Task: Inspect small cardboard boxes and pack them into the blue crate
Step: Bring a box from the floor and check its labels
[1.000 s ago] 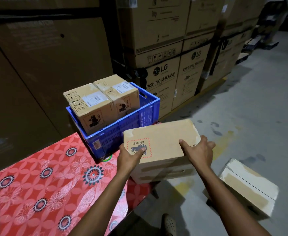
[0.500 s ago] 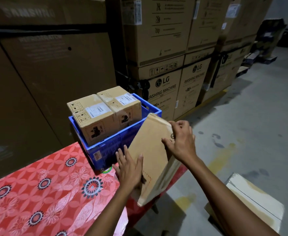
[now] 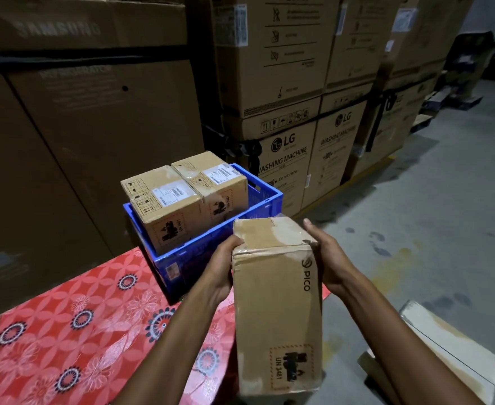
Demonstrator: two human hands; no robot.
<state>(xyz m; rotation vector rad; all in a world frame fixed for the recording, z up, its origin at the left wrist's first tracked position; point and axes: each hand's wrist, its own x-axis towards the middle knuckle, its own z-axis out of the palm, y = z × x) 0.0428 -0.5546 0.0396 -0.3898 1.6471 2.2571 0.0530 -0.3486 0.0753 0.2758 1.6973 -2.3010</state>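
Carton (image 3: 275,311), a taped brown corrugated oblong, is upended over tabletop (image 3: 65,331) right edge, just before blue lattice-walled plastic crate (image 3: 199,255) at far corner. Left hand (image 3: 221,270) and right hand (image 3: 328,258) clasp its upper sides. Two labelled cartons (image 3: 164,206) sit in crate.

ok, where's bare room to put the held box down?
Free: blue crate strip between the packed boxes and its right wall; red tablecloth left of the held box. Crowded: crate's left side; floor box at lower right.
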